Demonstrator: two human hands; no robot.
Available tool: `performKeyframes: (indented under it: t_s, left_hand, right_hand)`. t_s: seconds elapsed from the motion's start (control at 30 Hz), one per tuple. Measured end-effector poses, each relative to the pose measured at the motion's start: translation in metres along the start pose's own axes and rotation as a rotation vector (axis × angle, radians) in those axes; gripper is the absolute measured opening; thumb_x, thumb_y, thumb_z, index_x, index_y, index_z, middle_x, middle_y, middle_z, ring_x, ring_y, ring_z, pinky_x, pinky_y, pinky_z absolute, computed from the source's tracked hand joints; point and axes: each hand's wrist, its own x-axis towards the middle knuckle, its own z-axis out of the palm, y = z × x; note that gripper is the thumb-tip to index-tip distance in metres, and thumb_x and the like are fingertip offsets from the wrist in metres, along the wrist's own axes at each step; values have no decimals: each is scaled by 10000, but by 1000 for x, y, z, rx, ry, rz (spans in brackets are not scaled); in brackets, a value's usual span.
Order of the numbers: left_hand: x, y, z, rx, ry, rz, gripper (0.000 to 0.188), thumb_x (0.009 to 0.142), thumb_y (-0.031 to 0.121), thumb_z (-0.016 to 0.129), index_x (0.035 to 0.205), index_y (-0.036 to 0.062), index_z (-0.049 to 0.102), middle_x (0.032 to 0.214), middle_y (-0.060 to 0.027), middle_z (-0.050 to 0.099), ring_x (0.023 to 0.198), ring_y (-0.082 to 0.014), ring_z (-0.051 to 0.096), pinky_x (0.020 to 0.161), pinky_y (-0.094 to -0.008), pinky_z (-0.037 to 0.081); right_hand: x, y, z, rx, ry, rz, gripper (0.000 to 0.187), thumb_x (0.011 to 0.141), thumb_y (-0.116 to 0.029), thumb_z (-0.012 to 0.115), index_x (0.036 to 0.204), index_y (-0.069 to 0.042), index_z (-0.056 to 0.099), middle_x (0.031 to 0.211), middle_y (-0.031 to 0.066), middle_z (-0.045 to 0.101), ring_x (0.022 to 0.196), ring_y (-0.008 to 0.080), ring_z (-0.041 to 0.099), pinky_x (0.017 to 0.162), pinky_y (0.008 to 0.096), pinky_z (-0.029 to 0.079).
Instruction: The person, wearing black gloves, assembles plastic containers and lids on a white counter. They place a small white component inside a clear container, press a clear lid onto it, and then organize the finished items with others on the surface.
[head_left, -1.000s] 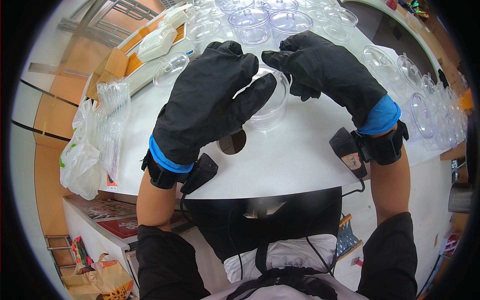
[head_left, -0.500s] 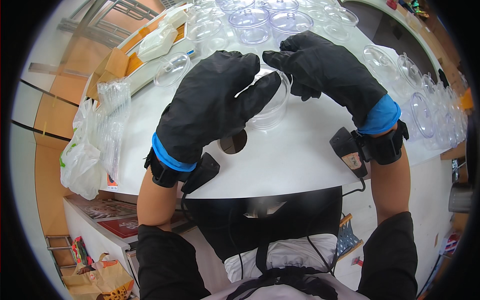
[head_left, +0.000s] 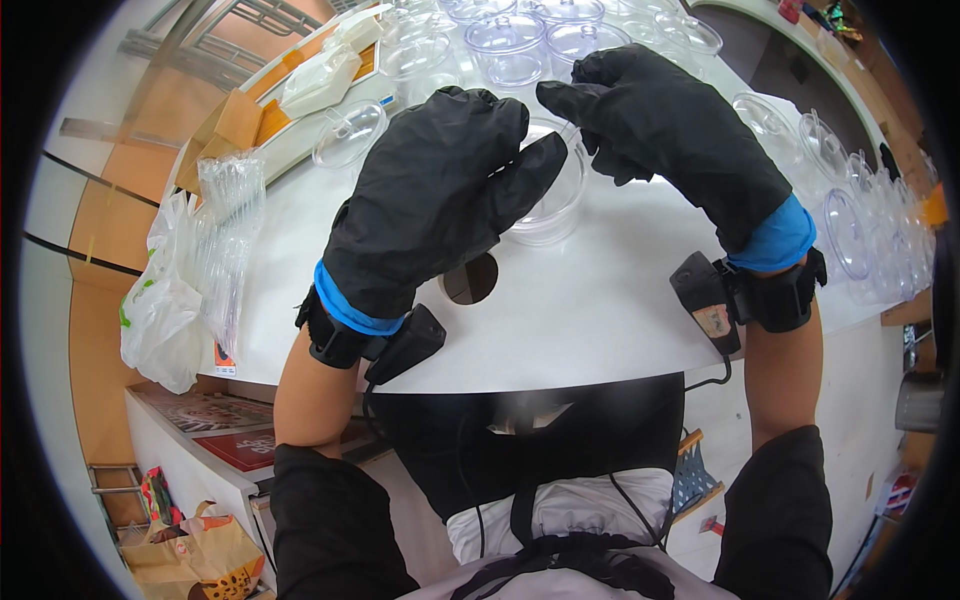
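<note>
A clear round container [head_left: 545, 233] stands on the white table in front of me, its upper part largely covered by my gloves. My left hand [head_left: 430, 185], in a black glove over a blue one, curls around its left side. The thumb reaches across the rim, while the undersides of those fingers are hidden. At the far right of the rim, my right hand [head_left: 660, 130], gloved the same way, has its index finger stretched out over the container and the other fingers hanging loosely apart. Whether it touches the rim is hard to see.
More clear lidded containers [head_left: 505, 45] crowd the far side, and others [head_left: 850, 230] line the right edge. A loose clear lid [head_left: 350, 132], a bundle of clear plastic sleeves [head_left: 228, 210] and a white plastic bag [head_left: 168, 310] lie on the left. The table has a round hole [head_left: 470, 278].
My right hand has shifted slightly right and away, with its fingers a little further from my left hand. My left hand stays at the container with only a small shift.
</note>
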Motion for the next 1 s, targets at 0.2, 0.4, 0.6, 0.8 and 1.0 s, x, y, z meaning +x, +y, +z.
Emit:
performKeyframes:
  t_s: [0.2,0.4,0.6,0.8,1.0]
  left_hand:
    - [0,-1,-1,19,-126,-9,142,905,157,657,943,26,623,807,-150,561,783,-352,548,688,-431,430]
    - [1,1,1,-11,-64,-35,201,926,185,649,873,4,578,775,-160,556,755,-363,543,693,-434,432]
    - [1,3,1,-31,1,-41,199,910,172,682,880,11,570,778,-153,551,747,-349,542,688,-417,434]
    - [0,0,2,-24,-7,-14,179,902,151,695,901,16,577,775,-141,545,737,-340,537,680,-407,432]
    - [1,4,-1,-27,-10,-19,206,894,161,708,860,22,560,750,-135,533,717,-333,530,660,-412,418]
  right_hand:
    - [5,-8,1,30,-154,131,489,1000,-433,578,835,10,705,614,86,647,510,173,617,542,323,513]
    - [4,8,5,72,-148,60,484,999,-422,583,787,-3,702,589,71,640,508,161,624,533,312,517]
    - [6,7,0,4,-154,23,485,1005,-428,578,797,-9,705,598,67,651,515,158,627,548,313,523]
    - [6,3,1,14,-120,50,492,995,-457,589,884,4,716,648,84,673,570,174,652,611,335,533]
    - [11,16,6,-22,-37,-79,493,982,-461,609,933,18,718,648,92,667,576,181,652,613,336,532]
